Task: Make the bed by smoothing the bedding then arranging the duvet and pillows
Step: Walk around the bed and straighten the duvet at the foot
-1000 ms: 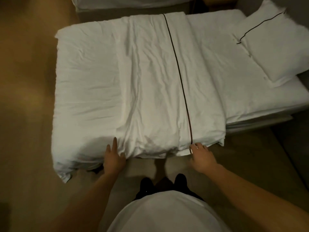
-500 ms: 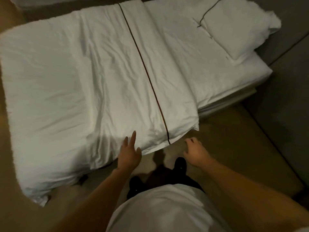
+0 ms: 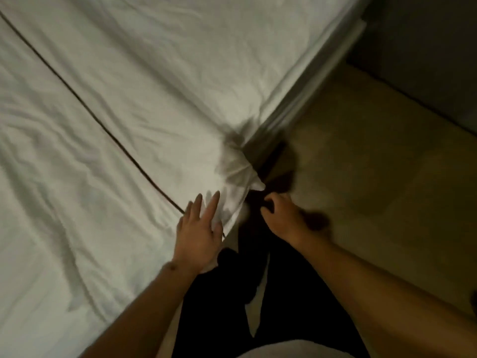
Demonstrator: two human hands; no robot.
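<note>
Duvet [image 3: 108, 140] was spread over the bed, its near corner [image 3: 254, 183] poking off the edge w/ a dark stripe [image 3: 103, 126] running diagonally just left of that corner. Left hand [image 3: 200, 232] lay flat on the duvet beside the corner, fingers [image 3: 214, 202] straight and a bit spread, holding nothing. Right hand [image 3: 280, 215] hung just below the corner, fingers curled but empty afaict, not touching the cloth. Imo the good way here: pin w/ the left, pinch the corner tip w/ the right, pull out and down along the stripe so creases run out. Don't yank, or the whole duvet slides off-centre. Floor [image 3: 374, 156] showed right of the corner.
</note>
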